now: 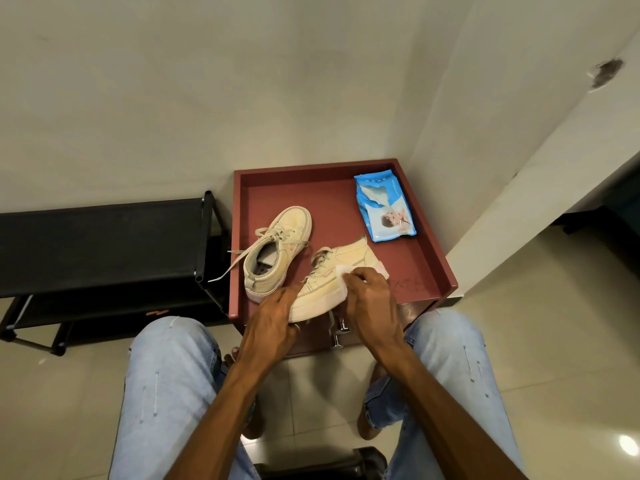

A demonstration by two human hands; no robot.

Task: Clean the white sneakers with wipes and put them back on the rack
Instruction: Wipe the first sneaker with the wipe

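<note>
White crumpled wipe (340, 270) is rubbing off-white lace-up sneaker (322, 294) | right hand (370, 299) pinching wipe, left hand (273, 317) gripping toe | risk: toe overhanging maroon rimmed counter (412, 268), could be slipping off

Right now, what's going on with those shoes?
A person is wiping a shoe. The left hand holds the near sneaker on the red cabinet top while the right hand presses a white wipe against its side. The second sneaker lies beside it, the wipes pack behind. The black rack stands at the left.

Light blue distressed jeans (166, 375), bare forearms (446, 403), bare feet (367, 429)
</note>
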